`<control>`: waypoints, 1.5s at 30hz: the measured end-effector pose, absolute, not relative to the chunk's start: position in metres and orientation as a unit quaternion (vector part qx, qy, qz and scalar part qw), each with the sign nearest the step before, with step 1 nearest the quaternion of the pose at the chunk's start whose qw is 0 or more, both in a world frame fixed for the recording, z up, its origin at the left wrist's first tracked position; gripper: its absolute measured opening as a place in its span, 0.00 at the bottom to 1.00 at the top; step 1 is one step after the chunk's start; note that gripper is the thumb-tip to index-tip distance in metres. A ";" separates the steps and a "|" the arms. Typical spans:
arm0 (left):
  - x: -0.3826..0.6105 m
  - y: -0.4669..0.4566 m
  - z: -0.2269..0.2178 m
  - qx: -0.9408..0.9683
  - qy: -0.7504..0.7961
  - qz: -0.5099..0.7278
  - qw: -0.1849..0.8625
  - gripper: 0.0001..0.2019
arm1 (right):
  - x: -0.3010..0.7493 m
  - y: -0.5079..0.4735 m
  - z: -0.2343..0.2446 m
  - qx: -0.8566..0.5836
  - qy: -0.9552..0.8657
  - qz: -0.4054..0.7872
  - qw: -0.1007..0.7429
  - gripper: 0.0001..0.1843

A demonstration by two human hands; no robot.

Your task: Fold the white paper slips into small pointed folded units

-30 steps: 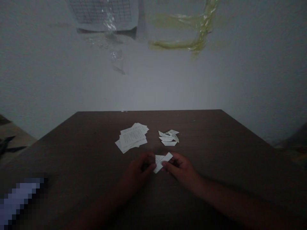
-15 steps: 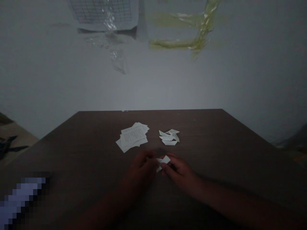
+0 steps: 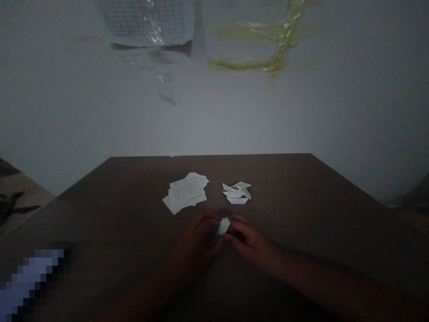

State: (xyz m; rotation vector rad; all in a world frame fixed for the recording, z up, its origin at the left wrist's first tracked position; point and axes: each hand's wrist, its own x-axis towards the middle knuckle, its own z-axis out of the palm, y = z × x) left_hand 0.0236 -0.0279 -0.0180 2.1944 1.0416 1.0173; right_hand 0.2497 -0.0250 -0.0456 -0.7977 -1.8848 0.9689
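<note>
Between my two hands is a small folded piece of white paper, held just above the table near its front middle. My left hand grips its left side, fingers curled and thumb below. On the right side, my right hand pinches it with thumb and fingers. Past my hands lies a small heap of folded paper pieces with slanted ends. To the left of that heap is a loose stack of printed paper sheets. The fingertips' exact hold is dim and partly hidden.
The brown table meets a pale wall at its far edge. A pixelated bluish object is at the lower left. A gridded paper and yellowish tape are stuck on the wall.
The paper in my hands has turned and now looks more compact, with less of it spread to the right. My left thumb has shifted down toward my right thumb.
</note>
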 end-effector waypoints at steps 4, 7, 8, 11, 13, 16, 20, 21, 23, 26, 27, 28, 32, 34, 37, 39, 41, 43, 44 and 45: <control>0.025 -0.030 -0.017 0.808 0.378 0.374 0.255 0.16 | 0.250 -0.025 -0.048 -0.322 -0.742 0.398 0.433 0.05; 0.025 -0.032 -0.015 0.807 0.377 0.377 0.254 0.16 | 0.250 -0.027 -0.047 -0.342 -0.722 0.410 0.441 0.08; 0.025 -0.032 -0.014 0.806 0.382 0.374 0.255 0.16 | 0.250 -0.028 -0.047 -0.344 -0.719 0.413 0.441 0.09; 0.025 -0.032 -0.014 0.803 0.390 0.368 0.259 0.15 | 0.251 -0.029 -0.044 -0.340 -0.725 0.413 0.434 0.09; 0.024 -0.032 -0.014 0.803 0.386 0.373 0.257 0.15 | 0.252 -0.030 -0.043 -0.337 -0.729 0.407 0.435 0.09; 0.023 -0.032 -0.015 0.804 0.383 0.380 0.251 0.16 | 0.251 -0.030 -0.044 -0.339 -0.727 0.404 0.439 0.10; 0.022 -0.033 -0.015 0.803 0.384 0.380 0.250 0.16 | 0.250 -0.031 -0.043 -0.341 -0.728 0.397 0.443 0.08; 0.021 -0.033 -0.015 0.802 0.388 0.380 0.249 0.16 | 0.250 -0.031 -0.041 -0.341 -0.729 0.393 0.444 0.07; 0.021 -0.033 -0.015 0.796 0.401 0.382 0.245 0.14 | 0.250 -0.033 -0.039 -0.341 -0.733 0.385 0.445 0.07; 0.022 -0.033 -0.014 0.795 0.401 0.383 0.247 0.14 | 0.250 -0.033 -0.037 -0.341 -0.729 0.388 0.450 0.06; 0.022 -0.033 -0.014 0.796 0.399 0.381 0.250 0.14 | 0.249 -0.033 -0.037 -0.338 -0.725 0.394 0.452 0.06; 0.023 -0.034 -0.013 0.798 0.396 0.378 0.253 0.15 | 0.249 -0.033 -0.037 -0.335 -0.721 0.402 0.454 0.06; 0.023 -0.033 -0.012 0.797 0.395 0.378 0.258 0.16 | 0.249 -0.031 -0.038 -0.327 -0.711 0.423 0.457 0.06; 0.023 -0.034 -0.012 0.794 0.395 0.381 0.260 0.16 | 0.249 -0.031 -0.036 -0.329 -0.711 0.428 0.451 0.07; 0.023 -0.034 -0.012 0.794 0.395 0.378 0.267 0.15 | 0.251 -0.032 -0.034 -0.333 -0.715 0.431 0.438 0.08; 0.022 -0.034 -0.013 0.796 0.387 0.382 0.266 0.16 | 0.251 -0.033 -0.033 -0.336 -0.714 0.431 0.437 0.09; 0.022 -0.033 -0.013 0.798 0.377 0.390 0.261 0.15 | 0.251 -0.033 -0.034 -0.337 -0.711 0.434 0.439 0.09; 0.021 -0.033 -0.013 0.801 0.376 0.385 0.261 0.15 | 0.251 -0.032 -0.036 -0.332 -0.707 0.437 0.446 0.08; 0.021 -0.032 -0.013 0.801 0.381 0.380 0.262 0.15 | 0.251 -0.031 -0.036 -0.329 -0.707 0.438 0.447 0.08; 0.020 -0.032 -0.013 0.799 0.387 0.376 0.264 0.15 | 0.252 -0.031 -0.037 -0.326 -0.708 0.439 0.446 0.08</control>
